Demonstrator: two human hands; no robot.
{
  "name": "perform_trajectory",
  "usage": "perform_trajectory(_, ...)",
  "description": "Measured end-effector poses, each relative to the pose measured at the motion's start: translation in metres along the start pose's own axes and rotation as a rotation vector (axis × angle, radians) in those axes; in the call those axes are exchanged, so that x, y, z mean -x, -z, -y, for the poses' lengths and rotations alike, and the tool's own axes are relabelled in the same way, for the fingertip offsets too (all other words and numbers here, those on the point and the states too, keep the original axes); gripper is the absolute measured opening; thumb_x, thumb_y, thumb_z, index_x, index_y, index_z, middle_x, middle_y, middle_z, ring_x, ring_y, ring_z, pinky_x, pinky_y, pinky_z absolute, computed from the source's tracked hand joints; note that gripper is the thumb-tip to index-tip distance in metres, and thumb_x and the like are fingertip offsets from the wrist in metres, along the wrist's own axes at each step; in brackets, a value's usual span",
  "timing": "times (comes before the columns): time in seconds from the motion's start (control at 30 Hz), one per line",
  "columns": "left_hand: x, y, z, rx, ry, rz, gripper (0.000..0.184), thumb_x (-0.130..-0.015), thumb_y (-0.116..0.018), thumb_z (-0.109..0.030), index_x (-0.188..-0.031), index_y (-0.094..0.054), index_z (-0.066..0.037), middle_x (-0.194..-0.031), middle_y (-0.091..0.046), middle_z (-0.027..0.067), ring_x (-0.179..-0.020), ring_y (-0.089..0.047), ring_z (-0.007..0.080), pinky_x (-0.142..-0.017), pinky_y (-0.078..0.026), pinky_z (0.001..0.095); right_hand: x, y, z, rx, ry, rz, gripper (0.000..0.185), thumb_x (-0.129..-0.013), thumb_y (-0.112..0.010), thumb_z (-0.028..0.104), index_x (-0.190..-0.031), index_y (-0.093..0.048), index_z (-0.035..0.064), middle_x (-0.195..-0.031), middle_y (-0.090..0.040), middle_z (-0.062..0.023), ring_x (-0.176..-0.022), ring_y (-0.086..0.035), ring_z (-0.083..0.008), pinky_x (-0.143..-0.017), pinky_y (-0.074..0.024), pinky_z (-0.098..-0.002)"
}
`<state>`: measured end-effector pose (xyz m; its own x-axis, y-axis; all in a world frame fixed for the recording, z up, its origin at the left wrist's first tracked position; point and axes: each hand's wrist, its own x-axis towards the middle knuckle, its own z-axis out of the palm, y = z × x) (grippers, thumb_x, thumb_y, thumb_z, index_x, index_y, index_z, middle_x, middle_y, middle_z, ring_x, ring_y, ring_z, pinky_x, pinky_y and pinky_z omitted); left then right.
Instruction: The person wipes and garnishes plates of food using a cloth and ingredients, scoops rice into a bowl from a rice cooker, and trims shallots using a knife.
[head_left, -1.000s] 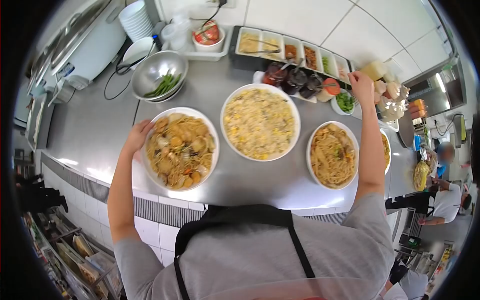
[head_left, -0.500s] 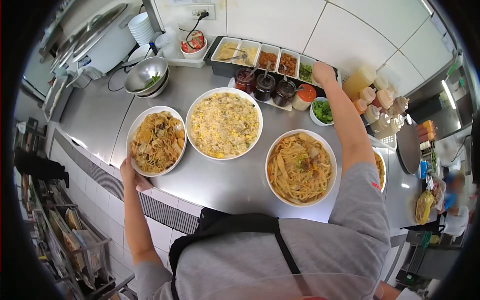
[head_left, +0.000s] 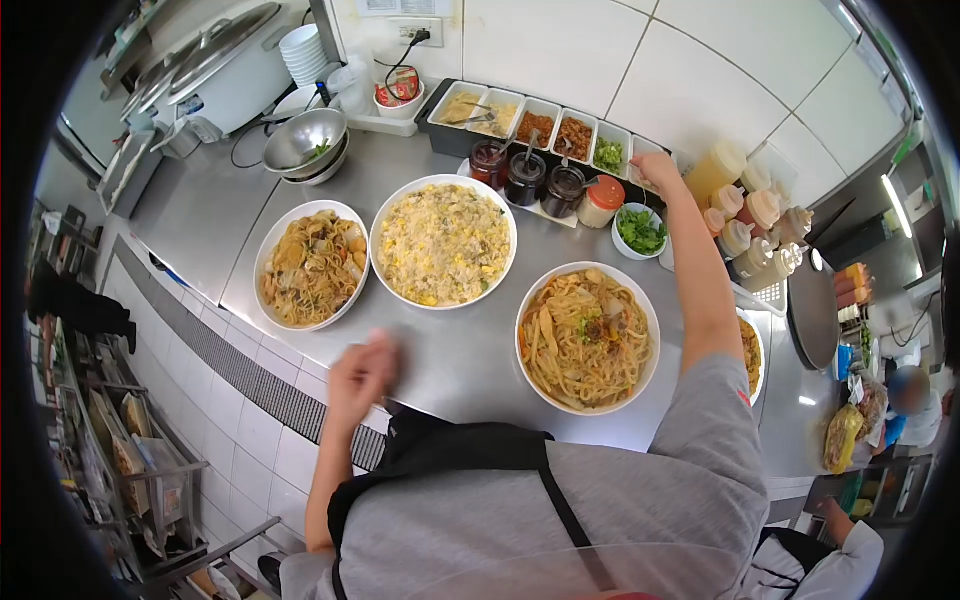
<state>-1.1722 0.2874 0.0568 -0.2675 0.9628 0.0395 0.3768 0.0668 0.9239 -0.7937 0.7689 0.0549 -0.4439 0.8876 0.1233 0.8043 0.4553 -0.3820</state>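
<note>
My right hand (head_left: 655,173) reaches to the last compartment at the right end of the condiment tray (head_left: 450,140), its fingers bunched together; what they hold is hidden. Next to that compartment is one with chopped green onion (head_left: 609,155). My left hand (head_left: 363,382) hovers by the counter's near edge, its fingers smeared by motion, below the left bowl of noodles (head_left: 312,270). A large bowl of fried rice (head_left: 443,240) stands in the middle. To the right is a bowl of thick noodles (head_left: 586,340) with chopped green and brown bits on top.
Dark sauce jars (head_left: 526,178) with spoons and a red-lidded jar (head_left: 601,202) line the tray's front. A small bowl of green leaves (head_left: 640,232) sits near my right forearm. Squeeze bottles (head_left: 760,210) stand at right, metal bowls (head_left: 305,143) at back left. Another person (head_left: 912,400) is far right.
My left hand has let go of the left noodle bowl and moved right along the counter's edge. My right hand has moved from beside the green onion to the end compartment.
</note>
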Motion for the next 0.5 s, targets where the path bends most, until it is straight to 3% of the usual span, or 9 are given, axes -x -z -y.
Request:
perform_trajectory(0.07, -0.009, -0.033, 0.003, -0.317, -0.333, 0.222, 0.035, -0.073, -0.061, -0.012, -0.107, -0.054, -0.009, -0.092, -0.056, 0.013, -0.08, -0.055, 0.0262, -0.07, -0.046, 0.0342, 0.013, 0.005, 0.023, -0.269, -0.323, -0.058, 0.029, -0.074, -0.041, 0.007, -0.09, -0.066, 0.0076, -0.048, -0.043, -0.0005, -0.04, -0.035, -0.0088, -0.037, -0.0261, -0.0262)
perform_trajectory(0.1, -0.011, -0.047, 0.0, -0.398, -0.49, 0.276, 0.039, -0.069, -0.063, -0.013, -0.107, -0.055, -0.011, -0.101, -0.054, 0.0153, -0.089, -0.054, 0.0305, -0.077, -0.044, 0.0369, 0.019, 0.01, 0.033, -0.26, -0.313, -0.058, 0.029, -0.074, -0.041, 0.007, -0.09, -0.066, 0.0076, -0.048, -0.043, -0.0005, -0.04, -0.035, -0.0088, -0.037, -0.0261, -0.0262)
perform_trajectory(0.2, -0.017, -0.058, -0.002, -0.453, -0.544, 0.307, 0.041, -0.067, -0.064, -0.013, -0.107, -0.055, -0.011, -0.114, -0.047, 0.0158, -0.102, -0.047, 0.0332, -0.086, -0.039, 0.0379, 0.032, 0.025, 0.06, -0.34, -0.451, -0.067, 0.033, -0.074, -0.041, 0.007, -0.096, -0.065, 0.0066, -0.047, -0.04, 0.0016, -0.038, -0.033, -0.0085, -0.035, -0.0242, -0.0251)
perform_trajectory(0.3, -0.016, -0.044, -0.011, -0.379, -0.44, 0.124, 0.043, -0.066, -0.064, -0.013, -0.109, -0.054, -0.011, -0.113, -0.049, 0.0153, -0.1, -0.049, 0.0331, -0.084, -0.04, 0.0383, 0.018, 0.012, 0.036, -0.485, -0.489, -0.105, 0.035, -0.075, -0.04, 0.006, -0.1, -0.063, 0.0082, -0.05, -0.04, 0.0029, -0.036, -0.03, -0.0076, -0.033, -0.0222, -0.0252)
perform_trajectory(0.4, -0.009, -0.027, -0.015, -0.397, -0.375, 0.073, 0.041, -0.065, -0.064, -0.011, -0.106, -0.056, -0.01, -0.112, -0.05, 0.014, -0.1, -0.05, 0.0315, -0.084, -0.042, 0.0366, 0.014, 0.021, 0.039, -0.659, -0.529, -0.084, 0.035, -0.075, -0.039, 0.006, -0.101, -0.063, 0.0089, -0.053, -0.042, 0.0035, -0.035, -0.026, -0.0066, -0.032, -0.0206, -0.0242)
perform_trajectory(0.5, 0.001, -0.018, -0.006, -0.393, -0.327, 0.028, 0.038, -0.065, -0.063, -0.008, -0.103, -0.058, -0.008, -0.11, -0.051, 0.013, -0.1, -0.051, 0.0294, -0.083, -0.043, 0.0344, 0.016, 0.05, 0.078, -0.556, -0.587, -0.091, 0.036, -0.075, -0.039, 0.006, -0.102, -0.062, 0.0088, -0.055, -0.042, 0.0038, -0.036, -0.025, -0.0061, -0.033, -0.0198, -0.0231)
